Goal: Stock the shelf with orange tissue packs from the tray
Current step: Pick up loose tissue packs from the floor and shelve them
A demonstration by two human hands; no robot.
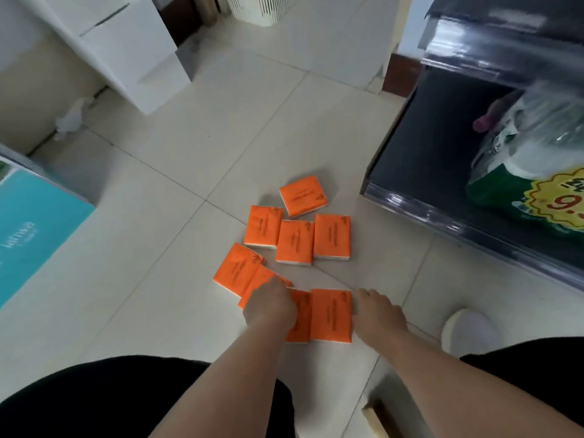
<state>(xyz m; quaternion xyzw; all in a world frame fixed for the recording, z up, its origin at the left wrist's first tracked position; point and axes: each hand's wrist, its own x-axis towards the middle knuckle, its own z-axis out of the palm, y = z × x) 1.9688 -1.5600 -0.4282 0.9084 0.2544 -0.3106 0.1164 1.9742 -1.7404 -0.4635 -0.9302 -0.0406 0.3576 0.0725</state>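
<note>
Eight orange tissue packs (295,241) lie scattered on the pale floor tiles (158,216); the left hand (270,306) rests on the nearest ones; the right hand (380,314), fingers straight, touches another's edge; a dark shelf (410,147) stands to the right.

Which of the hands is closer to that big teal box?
Left. The left hand rests on orange packs, on the teal box's side; the right hand is farther off, beside another pack.

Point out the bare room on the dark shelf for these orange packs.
The dark shelf is bare from its left wall to the green-wrapped bundle. The floor tile between the orange packs and shelf is free. Crowded: by the left hand and right hand, where packs overlap.
</note>
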